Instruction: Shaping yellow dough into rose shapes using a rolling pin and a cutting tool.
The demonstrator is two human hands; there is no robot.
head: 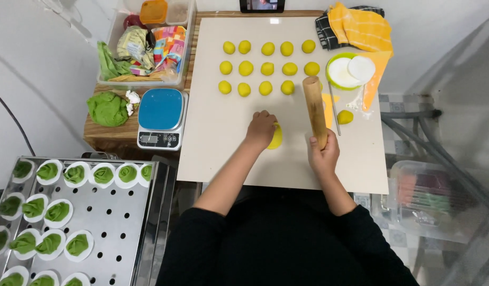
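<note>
Right hand (324,153) gripping upright wooden rolling pin (315,110), left hand (261,128) beside it, pressed flat on yellow dough disc (276,137).

yellow dough disc (276,139) half hidden under left hand (261,128), steamer tray (117,222) cropped at edge

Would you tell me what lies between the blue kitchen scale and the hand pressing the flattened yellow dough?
In the head view, only bare beige mat lies between the blue scale and the left hand on the flattened yellow dough.
</note>
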